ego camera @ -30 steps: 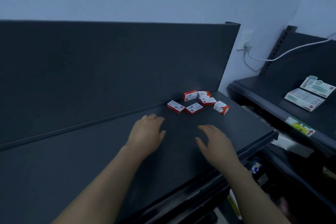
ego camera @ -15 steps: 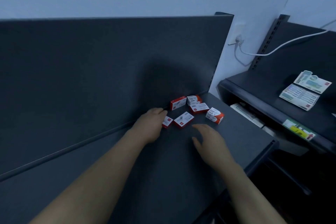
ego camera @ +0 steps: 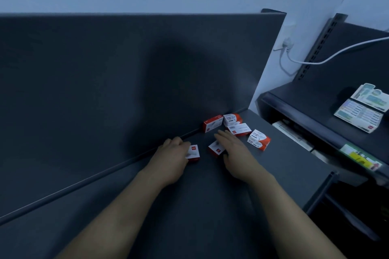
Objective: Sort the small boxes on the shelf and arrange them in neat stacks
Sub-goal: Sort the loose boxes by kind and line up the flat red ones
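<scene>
Several small red-and-white boxes lie scattered on the dark shelf (ego camera: 210, 206) near its back right corner. My left hand (ego camera: 172, 157) grips the leftmost box (ego camera: 194, 152), its fingers curled over the box's left end. My right hand (ego camera: 233, 153) lies flat with fingers apart over a second box (ego camera: 216, 149), partly covering it. Behind the hands, one box (ego camera: 212, 123) stands against the back panel, two more (ego camera: 239, 128) overlap beside it, and one box (ego camera: 258, 139) sits alone to the right.
The shelf's dark back panel (ego camera: 126, 80) rises right behind the boxes. The shelf's right edge (ego camera: 330, 174) drops off. A neighbouring shelf (ego camera: 315, 124) to the right holds flat card packs (ego camera: 362, 109). A white cable (ego camera: 336, 52) hangs from a wall socket.
Both hands have reached forward to the boxes. My left hand has closed on the leftmost box, and my right hand has come down over the box beside it.
</scene>
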Demonstrator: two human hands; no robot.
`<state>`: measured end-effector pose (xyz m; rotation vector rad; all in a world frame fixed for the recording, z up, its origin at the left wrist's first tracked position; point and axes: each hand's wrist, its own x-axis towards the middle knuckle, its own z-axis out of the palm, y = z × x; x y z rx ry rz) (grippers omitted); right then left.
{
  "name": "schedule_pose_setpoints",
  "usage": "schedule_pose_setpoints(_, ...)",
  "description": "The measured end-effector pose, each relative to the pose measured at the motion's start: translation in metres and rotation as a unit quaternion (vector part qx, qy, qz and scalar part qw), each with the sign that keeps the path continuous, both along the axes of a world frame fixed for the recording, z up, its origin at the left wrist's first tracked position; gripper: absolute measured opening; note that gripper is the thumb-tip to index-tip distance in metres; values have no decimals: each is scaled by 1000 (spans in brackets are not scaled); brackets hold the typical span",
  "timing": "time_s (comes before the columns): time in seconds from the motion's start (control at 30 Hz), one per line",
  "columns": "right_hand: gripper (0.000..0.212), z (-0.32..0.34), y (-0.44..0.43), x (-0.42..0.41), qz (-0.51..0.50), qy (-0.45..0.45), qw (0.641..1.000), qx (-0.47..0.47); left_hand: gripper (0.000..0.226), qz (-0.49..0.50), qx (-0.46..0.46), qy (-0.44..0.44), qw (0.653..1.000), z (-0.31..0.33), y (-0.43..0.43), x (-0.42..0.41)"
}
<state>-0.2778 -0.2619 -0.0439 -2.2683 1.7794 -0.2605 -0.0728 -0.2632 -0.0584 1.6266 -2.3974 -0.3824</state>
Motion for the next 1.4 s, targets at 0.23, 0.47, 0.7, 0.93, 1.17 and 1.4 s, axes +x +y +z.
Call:
schedule_pose_setpoints(0.23, 45, -1, -1, 15, -7, 8, 1000, 12, 30, 39, 2, 66, 997, 6, 36, 24)
schedule_pose_setpoints(0.47, 42, 2, 56, 49, 8, -121, 993, 6, 35, 93, -39, 115, 988, 13, 95, 53)
schedule_pose_setpoints(0.7, 33, 16, 126, 98, 73, -209, 975, -19, 37, 178, -60, 146, 971, 22, 194, 93)
schedule_pose_setpoints(0.93, 30, 15, 199, 169, 164, -248, 955, 15, 49, 297, -82, 140, 941, 21, 305, 150)
schedule_pose_setpoints(1.17, 28, 24, 271, 259, 270, -288, 918, 35, 47, 405, -106, 119, 900, 28, 409, 220)
schedule_pose_setpoints(1.4, 28, 41, 362, 382, 346, -285, 892, 65, 50, 501, -120, 89, 852, 43, 537, 310)
